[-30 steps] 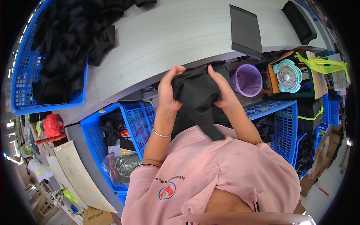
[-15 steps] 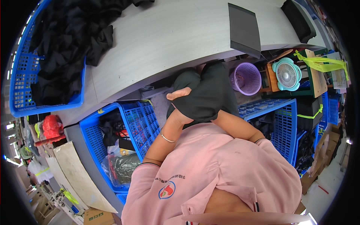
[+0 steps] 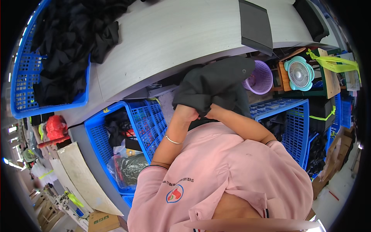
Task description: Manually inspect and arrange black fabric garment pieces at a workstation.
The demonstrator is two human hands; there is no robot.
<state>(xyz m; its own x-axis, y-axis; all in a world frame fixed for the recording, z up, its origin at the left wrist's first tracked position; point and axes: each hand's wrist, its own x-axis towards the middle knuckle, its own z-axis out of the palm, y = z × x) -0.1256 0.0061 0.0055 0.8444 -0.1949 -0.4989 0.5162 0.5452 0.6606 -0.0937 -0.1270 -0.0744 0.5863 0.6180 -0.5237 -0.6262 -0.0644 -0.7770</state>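
A piece of black cloth [image 3: 210, 83] with a small round eyelet is bunched over my lap, just below the table edge. My left hand [image 3: 188, 113], with a bracelet on its wrist, is closed on the cloth's near edge. Close beside it, my right hand [image 3: 211, 112] grips the same edge. Folds of cloth cover most of the fingers of both hands.
A grey table [image 3: 162, 38] curves ahead, with a dark flat panel [image 3: 256, 27] at its edge. A blue crate [image 3: 50, 110] of black cloth sits at far left. Blue crates [image 3: 104, 154] flank me. A purple basket [image 3: 262, 79] and turquoise fan [image 3: 300, 73] are at right.
The cloth has been turned and spread upward and to the right, now partly covering the purple basket. My left thumb, visible on top before, is now hidden, and both hands have come together.
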